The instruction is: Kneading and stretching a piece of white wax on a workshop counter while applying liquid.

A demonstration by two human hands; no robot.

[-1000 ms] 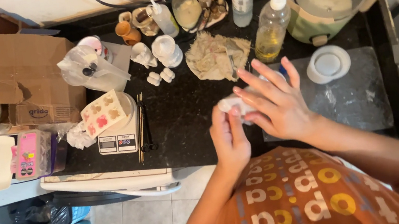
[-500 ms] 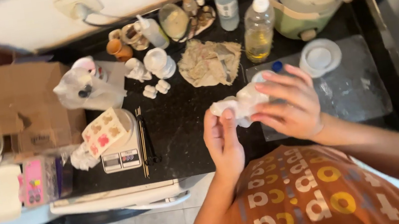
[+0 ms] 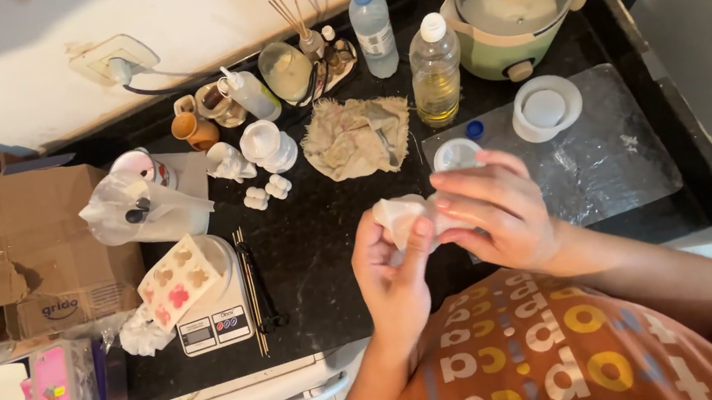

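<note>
Spanning the whole view, the black stone counter [image 3: 327, 261] carries everything, with a brown cardboard box [image 3: 33, 239] at its left end and a pale green electric pot with a clear lid [image 3: 515, 2] at the back right. Nearer us lies a clear plastic sheet [image 3: 594, 155] with a small white round lid [image 3: 545, 108] resting on it, and behind the middle sit a crumpled beige cloth [image 3: 356, 134], a plastic bottle of yellow oil [image 3: 435, 71] and a white kitchen scale [image 3: 217, 305] bearing a cream block mould with coloured shapes [image 3: 175, 281]. We hold our left hand [image 3: 391, 279] curled, thumb pressed up against a small white soft-looking mould piece [image 3: 402, 214], while our right hand [image 3: 495, 217] wraps its fingers over the other side, so the piece sits pinched between both hands above the counter's front edge, touching nothing else. We judge it light and probably pliable (it seems to give a little under the thumb, though fingers hide much of it), perhaps slightly slick if it is silicone or wax. Its edges look like the safest place to grip, with thumbs pushing from beneath; anything cast inside could be brittle, so gentle, even pressure seems wise.
</note>
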